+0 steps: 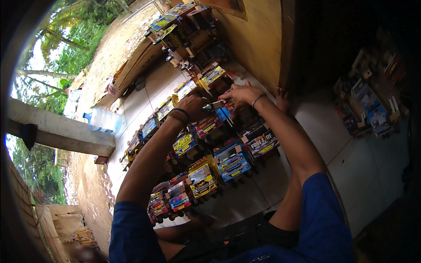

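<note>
My left hand [193, 108] is closed around a small tool with a pale metallic end [214, 106], whose kind I cannot make out. To its right, my right hand [245, 95] bends its fingers down onto a small red part beside the tool; the contact is partly hidden. Both are above rows of painted wooden toy trucks. Nearest me stand a yellow toy truck [202, 180] and a light-blue one [233, 163]. A black toy truck [262, 142] is under my right forearm, and a red one [206, 126] lies just below my left hand.
More toy trucks [169, 35] are stacked by the yellow wall [256, 44]. A clear water jug [103, 121] lies beside a low pale ledge [57, 131] on the left. Further toys [370, 105] sit in shade at right. My bare legs flank the rows on the tiled floor [326, 131].
</note>
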Available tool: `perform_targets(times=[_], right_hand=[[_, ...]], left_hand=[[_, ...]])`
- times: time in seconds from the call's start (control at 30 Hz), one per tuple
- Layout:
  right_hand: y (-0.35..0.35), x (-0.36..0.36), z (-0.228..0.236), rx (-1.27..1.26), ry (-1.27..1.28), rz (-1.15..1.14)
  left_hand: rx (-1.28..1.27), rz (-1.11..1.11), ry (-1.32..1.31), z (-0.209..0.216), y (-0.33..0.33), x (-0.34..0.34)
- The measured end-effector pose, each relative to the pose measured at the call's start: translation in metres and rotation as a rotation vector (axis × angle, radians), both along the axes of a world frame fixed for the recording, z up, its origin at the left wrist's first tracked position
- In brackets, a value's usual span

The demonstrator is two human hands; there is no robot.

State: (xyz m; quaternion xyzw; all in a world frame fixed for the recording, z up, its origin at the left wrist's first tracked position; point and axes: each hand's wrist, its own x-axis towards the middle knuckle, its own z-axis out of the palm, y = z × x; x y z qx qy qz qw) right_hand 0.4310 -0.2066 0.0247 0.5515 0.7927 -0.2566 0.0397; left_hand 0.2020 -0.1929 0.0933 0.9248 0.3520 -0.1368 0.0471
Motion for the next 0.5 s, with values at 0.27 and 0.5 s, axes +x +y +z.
perform_targets(times=[0.27,0.5], right_hand=[[0.002,0.000,-0.003,0.006,0.046,0.029],[0.002,-0.001,-0.004,-0.015,0.069,-0.004]], left_hand=[[-0.042,0.026,0.023,0.003,0.003,0.013],[-0.088,-0.003,0.132,0.004,0.016,0.018]])
